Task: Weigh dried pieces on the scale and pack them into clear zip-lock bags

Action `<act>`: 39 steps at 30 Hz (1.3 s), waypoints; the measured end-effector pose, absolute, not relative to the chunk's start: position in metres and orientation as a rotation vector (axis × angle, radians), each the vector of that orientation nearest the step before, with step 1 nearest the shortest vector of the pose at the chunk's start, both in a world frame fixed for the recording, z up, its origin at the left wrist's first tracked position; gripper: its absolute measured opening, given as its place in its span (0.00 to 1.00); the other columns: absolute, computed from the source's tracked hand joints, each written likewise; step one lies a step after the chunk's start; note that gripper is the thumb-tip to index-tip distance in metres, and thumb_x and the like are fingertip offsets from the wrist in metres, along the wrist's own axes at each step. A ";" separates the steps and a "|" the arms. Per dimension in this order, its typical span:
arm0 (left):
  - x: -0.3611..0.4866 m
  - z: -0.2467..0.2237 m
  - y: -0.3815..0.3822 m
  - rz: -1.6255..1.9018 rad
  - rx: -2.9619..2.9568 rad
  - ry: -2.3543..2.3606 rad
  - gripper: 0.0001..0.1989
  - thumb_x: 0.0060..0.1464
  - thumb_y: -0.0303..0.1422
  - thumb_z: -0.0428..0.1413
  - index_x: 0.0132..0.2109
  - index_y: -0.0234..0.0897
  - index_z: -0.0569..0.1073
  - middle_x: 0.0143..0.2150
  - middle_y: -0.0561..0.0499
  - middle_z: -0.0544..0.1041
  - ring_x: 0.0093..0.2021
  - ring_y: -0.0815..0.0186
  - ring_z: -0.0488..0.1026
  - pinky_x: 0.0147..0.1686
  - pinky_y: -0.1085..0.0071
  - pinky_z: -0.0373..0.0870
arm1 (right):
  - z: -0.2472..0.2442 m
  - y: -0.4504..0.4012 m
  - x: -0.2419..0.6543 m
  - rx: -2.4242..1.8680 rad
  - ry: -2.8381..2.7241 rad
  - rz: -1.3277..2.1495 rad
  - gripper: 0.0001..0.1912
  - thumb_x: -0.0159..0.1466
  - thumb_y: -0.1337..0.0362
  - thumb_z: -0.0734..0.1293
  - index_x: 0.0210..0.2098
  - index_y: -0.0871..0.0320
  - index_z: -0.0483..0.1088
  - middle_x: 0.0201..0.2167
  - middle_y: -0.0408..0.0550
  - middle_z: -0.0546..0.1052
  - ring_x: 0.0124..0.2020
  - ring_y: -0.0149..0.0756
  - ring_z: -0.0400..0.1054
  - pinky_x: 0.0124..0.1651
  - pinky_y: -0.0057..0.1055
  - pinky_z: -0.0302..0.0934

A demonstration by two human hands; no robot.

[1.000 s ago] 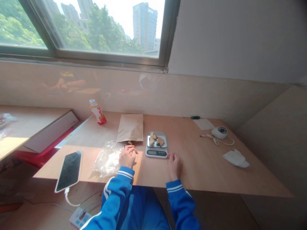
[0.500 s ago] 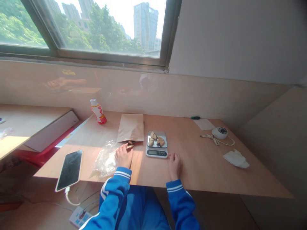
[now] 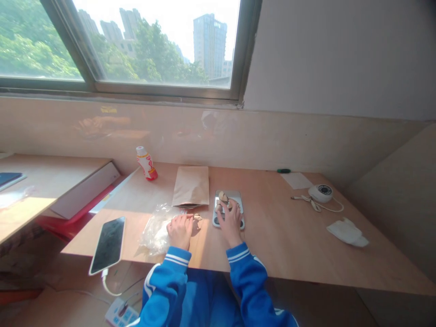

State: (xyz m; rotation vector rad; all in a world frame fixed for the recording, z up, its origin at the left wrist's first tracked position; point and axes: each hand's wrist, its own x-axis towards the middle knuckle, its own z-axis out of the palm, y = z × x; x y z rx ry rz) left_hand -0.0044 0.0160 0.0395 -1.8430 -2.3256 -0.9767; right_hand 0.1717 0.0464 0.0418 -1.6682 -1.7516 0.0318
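My right hand (image 3: 230, 222) lies over a small digital kitchen scale (image 3: 237, 199), its spread fingers among pale brown chunks (image 3: 224, 196) on the metal platform. The hand hides the scale's display. My left hand (image 3: 180, 231) rests on the wooden table (image 3: 279, 227) beside a crumpled clear plastic bag (image 3: 156, 231). A small brown piece (image 3: 197, 217) sits at its fingertips, and I cannot tell if they grip it. Just beyond stands the mouth of a flat kraft paper bag (image 3: 190, 185).
A smartphone (image 3: 108, 245) lies on the left of the table, with a cable running down. Behind stands a small plastic drink bottle (image 3: 147, 163). On the right lie a white corded device (image 3: 320, 193), a white cloth (image 3: 347, 232) and a paper sheet (image 3: 296, 180).
My right hand has moved from beside the scale onto its platform. My left hand and the small brown piece have shifted right, away from the paper bag's mouth.
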 end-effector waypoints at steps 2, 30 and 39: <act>-0.004 0.046 0.013 -1.072 -1.885 -2.300 0.08 0.55 0.35 0.52 0.38 0.42 0.75 0.37 0.48 0.77 0.40 0.57 0.72 0.43 0.60 0.64 | 0.044 0.051 0.168 -1.668 -1.787 0.013 0.16 0.64 0.62 0.60 0.49 0.51 0.70 0.52 0.55 0.65 0.51 0.50 0.58 0.47 0.44 0.55; 0.078 0.036 0.062 -1.493 -2.321 -2.008 0.07 0.55 0.32 0.54 0.40 0.42 0.76 0.41 0.47 0.77 0.44 0.58 0.72 0.45 0.60 0.68 | -0.014 0.010 0.298 -1.685 -1.073 0.008 0.22 0.58 0.48 0.64 0.37 0.61 0.71 0.36 0.59 0.76 0.38 0.46 0.68 0.45 0.45 0.58; 0.028 0.044 0.034 -1.337 -2.328 -2.011 0.15 0.57 0.31 0.48 0.50 0.41 0.72 0.53 0.46 0.72 0.53 0.60 0.69 0.53 0.59 0.66 | -0.014 0.009 0.298 -1.668 -1.125 -0.064 0.23 0.62 0.47 0.59 0.40 0.62 0.68 0.38 0.60 0.75 0.42 0.46 0.67 0.49 0.47 0.57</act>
